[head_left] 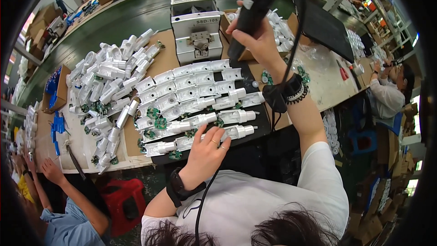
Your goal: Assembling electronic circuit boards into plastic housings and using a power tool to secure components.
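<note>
My right hand (257, 41) is raised beside the silver machine, closed around a black electric screwdriver (248, 18) that hangs tip-down above the rows. My left hand (205, 152) rests on the nearest row, its fingers apart over a white plastic housing (184, 143); its thumb is hidden. Several rows of white half-shell housings (189, 82) lie side by side on a black mat (248, 75). The nearer rows carry white cylindrical ends and small green circuit boards (160, 123). At the back stands the silver screw-feeder machine (195, 27).
A heap of white housings (114, 70) with circuit boards covers the table's left side. Blue parts sit in a cardboard box (57, 89). A black cable (298, 23) loops past my right wrist. Red-handled pliers (342, 70) lie at right. Co-workers sit on both sides; a red stool (122, 200) stands lower left.
</note>
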Tool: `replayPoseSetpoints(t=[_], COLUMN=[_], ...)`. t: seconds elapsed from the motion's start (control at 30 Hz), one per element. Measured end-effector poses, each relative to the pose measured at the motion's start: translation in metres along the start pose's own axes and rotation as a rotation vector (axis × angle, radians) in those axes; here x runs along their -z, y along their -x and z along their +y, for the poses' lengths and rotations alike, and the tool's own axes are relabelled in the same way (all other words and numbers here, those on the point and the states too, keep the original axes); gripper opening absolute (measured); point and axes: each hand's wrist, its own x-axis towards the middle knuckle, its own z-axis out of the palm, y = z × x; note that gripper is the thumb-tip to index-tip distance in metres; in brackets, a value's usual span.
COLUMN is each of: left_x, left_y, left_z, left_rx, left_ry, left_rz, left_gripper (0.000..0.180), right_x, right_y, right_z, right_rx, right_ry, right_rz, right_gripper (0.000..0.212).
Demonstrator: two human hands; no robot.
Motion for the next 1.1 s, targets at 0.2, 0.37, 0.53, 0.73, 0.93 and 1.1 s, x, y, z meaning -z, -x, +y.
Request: replayPoseSetpoints(t=[0.2, 0.37, 0.53, 0.73, 0.93, 1.1], left_x=[-0.02, -0.025, -0.026, -0.03, -0.031, -0.033], left_y=[0.006, 0.006, 0.012, 0.02, 0.023, 0.024], left_z=[0.006, 0.011, 0.015, 0.016, 0.016, 0.018], left_rx=[0.008, 0.029, 0.044, 0.023, 0.031, 0.159], left_ry=[0.0, 0.033, 0.047, 0.206, 0.214, 0.086], left_rz=[0.034, 0.086, 0.122, 0.143, 0.191, 0.186], left_gripper=[0.032, 0.036, 0.036, 0.035, 0.041, 0.05], right_x=[-0.028, -0.055, -0.069, -0.065, -0.028, -0.047], right_y=[-0.044, -0.067, -0.07, -0.032, 0.023, 0.081], right_z=[-0.006, 0.013, 0.032, 0.0, -0.055, -0.096], right_rx=[0.152, 0.152, 0.106, 0.076, 0.04, 0.052], right_ry=[-0.264, -0.236, -0.209, -0.208, -0.35, -0.228], right_rz=[0.138, 0.199, 0.179, 0.099, -0.055, -0.109], right_gripper=[0.049, 0.034, 0.027, 0.019, 0.035, 0.054])
